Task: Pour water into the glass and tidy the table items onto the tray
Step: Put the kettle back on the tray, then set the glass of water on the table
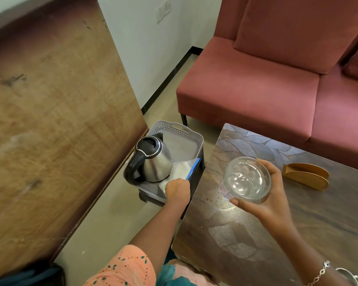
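Right hand (269, 205): my fingers and thumb are wrapped round the glass (246, 180), holding it just above the surface (246, 234) near its left edge. A little water shows in the bottom.

Left hand (177, 189): closed on a white cloth (180, 169) lying in the tray (180, 137), knuckles up, at the tray's near corner.

Tray: grey, perforated rim with a handle cut-out, standing low beside the surface's left edge, apart from it by a narrow gap. Far half bare.

Kettle (153, 159): steel with black lid and handle, upright in the tray's left part, touching the cloth.

Holder (306, 175): tan, on the surface right of the glass, well clear.

Sofa (256, 85): red, beyond the surface's far edge.

Board (56, 112): wooden, left of the tray; open floor between.

Writing: none readable.
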`<state>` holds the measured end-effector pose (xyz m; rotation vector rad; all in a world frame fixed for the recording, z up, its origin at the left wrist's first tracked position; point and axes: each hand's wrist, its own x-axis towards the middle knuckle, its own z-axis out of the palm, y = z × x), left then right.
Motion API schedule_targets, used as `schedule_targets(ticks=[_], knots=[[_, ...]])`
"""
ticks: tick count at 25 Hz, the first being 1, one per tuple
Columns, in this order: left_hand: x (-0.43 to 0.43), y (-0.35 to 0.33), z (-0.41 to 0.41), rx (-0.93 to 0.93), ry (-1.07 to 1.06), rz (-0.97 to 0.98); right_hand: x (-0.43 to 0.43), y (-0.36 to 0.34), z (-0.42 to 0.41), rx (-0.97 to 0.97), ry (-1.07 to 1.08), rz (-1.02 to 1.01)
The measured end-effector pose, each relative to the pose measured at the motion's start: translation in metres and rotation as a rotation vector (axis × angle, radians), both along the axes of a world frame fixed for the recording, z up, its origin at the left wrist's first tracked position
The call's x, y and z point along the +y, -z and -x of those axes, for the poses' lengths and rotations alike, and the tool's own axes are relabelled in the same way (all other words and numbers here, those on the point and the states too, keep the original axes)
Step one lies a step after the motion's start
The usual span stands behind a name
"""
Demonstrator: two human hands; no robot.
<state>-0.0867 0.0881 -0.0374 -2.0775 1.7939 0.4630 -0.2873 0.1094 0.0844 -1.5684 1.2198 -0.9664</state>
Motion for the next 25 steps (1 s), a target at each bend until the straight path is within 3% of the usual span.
schedule_targets(ticks=[11, 17, 21, 23, 25], knots=[[-0.002, -0.015, 0.002, 0.06, -0.029, 0.101, 0.005, 0.002, 0.001, -0.017, -0.001, 0.013], [0.009, -0.014, -0.003, 0.183, -0.198, 0.113, 0.007, 0.0, 0.009, -0.034, 0.009, 0.029], [0.007, -0.036, 0.009, 0.573, -0.514, 0.25, 0.011, -0.003, 0.02, -0.053, 0.014, 0.043], [0.001, -0.062, 0.026, 0.986, -0.692, 0.227, 0.012, -0.005, 0.027, -0.062, 0.014, 0.044], [-0.001, -0.093, 0.045, 1.414, -0.761, 0.007, 0.013, -0.006, 0.034, -0.077, 0.011, 0.042]])
